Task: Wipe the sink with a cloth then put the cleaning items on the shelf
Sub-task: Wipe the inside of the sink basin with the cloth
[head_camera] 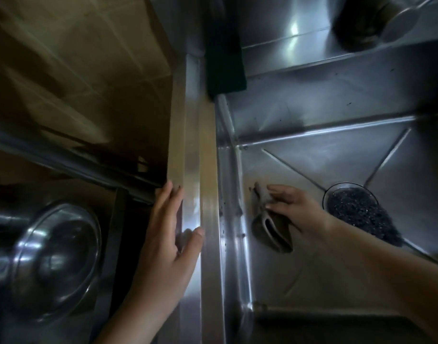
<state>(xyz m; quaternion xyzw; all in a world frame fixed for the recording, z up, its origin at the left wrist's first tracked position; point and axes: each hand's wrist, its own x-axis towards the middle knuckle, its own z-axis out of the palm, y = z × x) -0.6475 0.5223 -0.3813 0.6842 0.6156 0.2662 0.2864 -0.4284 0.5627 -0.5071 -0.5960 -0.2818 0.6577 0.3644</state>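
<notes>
While the right hand [291, 209] presses the crumpled cloth [270, 228] onto the sink [337, 155] floor with near-straight, unclenched fingers, part of the cloth hides beneath them. Just right, a dark scouring wad [356, 207] covers the drain. Left, the left hand [168, 232] lies flat on the rim [208, 170], grasping nothing. Beyond, 1 dark sponge [225, 45] is dim; a steel bowl [56, 259] is cut off.

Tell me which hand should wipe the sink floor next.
Right. The right hand lies on the cloth on the sink floor, fingers pressed over it. The left hand rests flat on the sink's left rim, outside the basin and apart from the cloth.
</notes>
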